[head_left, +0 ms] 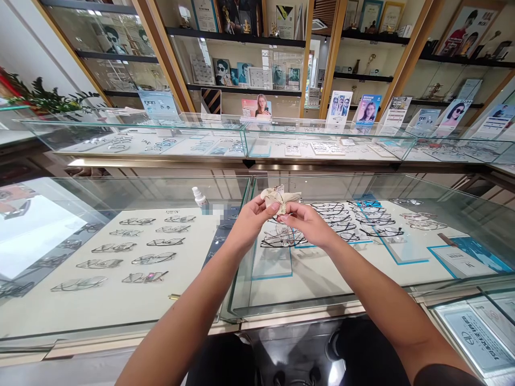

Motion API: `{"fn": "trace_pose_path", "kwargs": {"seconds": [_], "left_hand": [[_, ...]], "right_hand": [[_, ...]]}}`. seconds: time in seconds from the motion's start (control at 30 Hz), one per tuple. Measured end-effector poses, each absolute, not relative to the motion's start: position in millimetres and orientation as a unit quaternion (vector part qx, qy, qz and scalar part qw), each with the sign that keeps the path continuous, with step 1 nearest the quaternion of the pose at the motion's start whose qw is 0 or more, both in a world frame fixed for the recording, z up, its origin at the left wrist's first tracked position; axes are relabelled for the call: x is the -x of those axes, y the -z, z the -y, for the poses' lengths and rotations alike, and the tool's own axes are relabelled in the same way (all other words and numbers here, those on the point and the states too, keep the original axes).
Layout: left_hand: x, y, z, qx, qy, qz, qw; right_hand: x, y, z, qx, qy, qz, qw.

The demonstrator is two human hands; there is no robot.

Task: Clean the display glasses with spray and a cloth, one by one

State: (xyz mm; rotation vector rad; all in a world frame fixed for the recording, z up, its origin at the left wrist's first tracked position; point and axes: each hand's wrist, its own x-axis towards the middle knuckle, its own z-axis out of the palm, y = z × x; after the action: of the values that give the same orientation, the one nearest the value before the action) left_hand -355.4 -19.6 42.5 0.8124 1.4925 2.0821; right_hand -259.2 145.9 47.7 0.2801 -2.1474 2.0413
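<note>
A crumpled beige cloth (272, 197) is pinched between my two hands above the glass counter. My left hand (254, 219) grips it from the left, thumb pressed on its front. From the right, my right hand (306, 221) has its thumb and fingers closed at the cloth's lower edge. A clear piece with a thin dark line, like part of a pair of eyeglasses (278, 190), pokes out at the top; the cloth and fingers hide the rest. Just below my hands, rows of eyeglasses (332, 209) lie inside the display case.
A white spray bottle (199, 198) stands left of my hands. More eyeglasses (115, 247) lie in the left case (185, 303). Behind runs a second glass counter (169, 115) with advertising cards (368, 110). Framed shelves line the wall. My legs are below the near edge.
</note>
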Motion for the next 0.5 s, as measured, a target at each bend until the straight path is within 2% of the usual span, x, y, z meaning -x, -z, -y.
{"fn": "trace_pose_path", "kwargs": {"seconds": [0.27,0.5], "left_hand": [[349.1,-49.5,16.4,-0.295,-0.794,-0.466,0.254],[351.8,-42.7,18.5,-0.283,-0.761,-0.523,0.258]], "right_hand": [[260.0,-50.7,-147.0,-0.025,-0.720,0.688,0.087],[259.4,-52.5,-146.4,-0.006,-0.761,0.642,0.089]]}}
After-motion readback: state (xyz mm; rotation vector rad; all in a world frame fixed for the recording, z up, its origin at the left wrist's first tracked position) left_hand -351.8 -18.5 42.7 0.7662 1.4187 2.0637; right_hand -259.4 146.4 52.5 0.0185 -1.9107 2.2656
